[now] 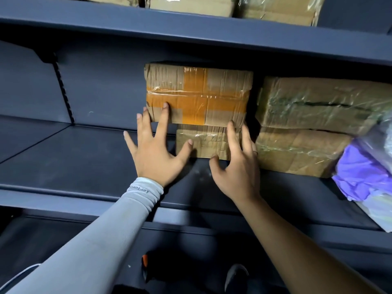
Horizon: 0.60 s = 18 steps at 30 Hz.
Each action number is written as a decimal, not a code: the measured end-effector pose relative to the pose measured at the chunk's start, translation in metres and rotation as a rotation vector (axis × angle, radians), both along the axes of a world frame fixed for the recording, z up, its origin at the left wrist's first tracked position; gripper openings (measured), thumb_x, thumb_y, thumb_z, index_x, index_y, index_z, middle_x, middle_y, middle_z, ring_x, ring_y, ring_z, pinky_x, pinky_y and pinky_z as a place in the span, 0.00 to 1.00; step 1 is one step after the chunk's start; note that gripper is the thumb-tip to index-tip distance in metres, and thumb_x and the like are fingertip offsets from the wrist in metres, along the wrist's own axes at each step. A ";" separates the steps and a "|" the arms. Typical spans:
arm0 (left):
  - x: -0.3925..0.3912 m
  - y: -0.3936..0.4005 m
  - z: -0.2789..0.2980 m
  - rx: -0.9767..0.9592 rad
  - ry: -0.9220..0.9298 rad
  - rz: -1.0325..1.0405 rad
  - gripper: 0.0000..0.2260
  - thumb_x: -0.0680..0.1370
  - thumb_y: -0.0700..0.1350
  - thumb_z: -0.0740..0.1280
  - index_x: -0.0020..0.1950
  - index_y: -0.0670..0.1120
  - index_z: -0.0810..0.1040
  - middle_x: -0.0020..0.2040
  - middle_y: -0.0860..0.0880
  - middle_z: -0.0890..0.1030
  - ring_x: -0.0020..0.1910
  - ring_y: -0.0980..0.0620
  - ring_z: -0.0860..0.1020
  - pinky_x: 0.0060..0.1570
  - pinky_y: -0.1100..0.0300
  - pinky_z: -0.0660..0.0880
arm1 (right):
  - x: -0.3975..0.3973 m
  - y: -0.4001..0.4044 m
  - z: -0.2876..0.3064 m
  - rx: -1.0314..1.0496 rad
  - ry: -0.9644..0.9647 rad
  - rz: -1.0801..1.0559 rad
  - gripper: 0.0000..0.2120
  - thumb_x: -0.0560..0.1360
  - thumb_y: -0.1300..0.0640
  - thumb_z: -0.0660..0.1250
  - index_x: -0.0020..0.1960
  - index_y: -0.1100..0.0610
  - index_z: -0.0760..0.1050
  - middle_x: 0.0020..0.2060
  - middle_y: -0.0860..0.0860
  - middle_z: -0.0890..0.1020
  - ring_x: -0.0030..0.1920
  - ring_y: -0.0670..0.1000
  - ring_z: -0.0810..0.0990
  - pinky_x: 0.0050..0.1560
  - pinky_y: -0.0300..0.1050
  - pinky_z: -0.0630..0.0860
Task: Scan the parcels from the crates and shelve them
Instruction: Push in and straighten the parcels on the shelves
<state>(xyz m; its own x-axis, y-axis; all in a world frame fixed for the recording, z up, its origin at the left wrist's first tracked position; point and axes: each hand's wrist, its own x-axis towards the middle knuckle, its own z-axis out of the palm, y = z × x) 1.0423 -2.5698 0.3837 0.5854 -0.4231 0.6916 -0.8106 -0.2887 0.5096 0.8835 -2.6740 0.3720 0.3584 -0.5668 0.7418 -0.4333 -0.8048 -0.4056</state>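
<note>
A cardboard parcel with orange tape (pixel 198 95) stands on top of a smaller taped cardboard parcel (pixel 209 143) on the dark blue shelf (pixel 89 158). My left hand (pixel 156 149) is spread wide, with straight fingertips touching the lower left corner of the upper parcel and the thumb against the lower one. My right hand (pixel 236 166) lies with straight fingers against the right edge of the lower parcel, thumb at its bottom edge. Neither hand grips anything.
Two plastic-wrapped cardboard parcels (pixel 318 105) are stacked just to the right. A purple and clear plastic bag (pixel 364 168) sits at the far right. More boxes (pixel 191 5) fill the shelf above. The shelf's left half is bare. A dark object with an orange part (pixel 144 262) lies below.
</note>
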 end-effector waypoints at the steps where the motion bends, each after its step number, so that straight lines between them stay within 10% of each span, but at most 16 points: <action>1: 0.000 0.005 0.000 -0.007 -0.008 0.001 0.41 0.75 0.70 0.64 0.84 0.63 0.50 0.85 0.44 0.52 0.84 0.42 0.48 0.78 0.32 0.42 | 0.000 0.001 -0.001 -0.011 -0.009 0.011 0.38 0.75 0.48 0.67 0.83 0.50 0.60 0.82 0.57 0.60 0.76 0.61 0.66 0.62 0.50 0.74; 14: -0.004 0.049 0.018 -0.129 -0.043 0.050 0.40 0.76 0.62 0.72 0.82 0.62 0.52 0.70 0.48 0.75 0.70 0.48 0.73 0.76 0.31 0.56 | -0.001 0.005 -0.001 -0.107 -0.295 0.054 0.27 0.79 0.49 0.72 0.73 0.55 0.67 0.64 0.58 0.76 0.59 0.58 0.80 0.48 0.49 0.80; 18: -0.005 0.045 0.035 -0.021 -0.165 0.137 0.42 0.76 0.68 0.68 0.82 0.64 0.47 0.81 0.39 0.61 0.79 0.35 0.62 0.74 0.28 0.59 | -0.002 0.004 0.000 -0.048 -0.296 0.022 0.31 0.80 0.49 0.71 0.77 0.52 0.62 0.64 0.58 0.77 0.58 0.58 0.80 0.49 0.52 0.80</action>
<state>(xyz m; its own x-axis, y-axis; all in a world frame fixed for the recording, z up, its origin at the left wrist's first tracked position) 1.0378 -2.5246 0.4186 0.5145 -0.3321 0.7906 -0.8375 -0.3925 0.3801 0.8820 -2.6699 0.3723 0.1340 -0.5230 0.8417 -0.2842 -0.8340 -0.4729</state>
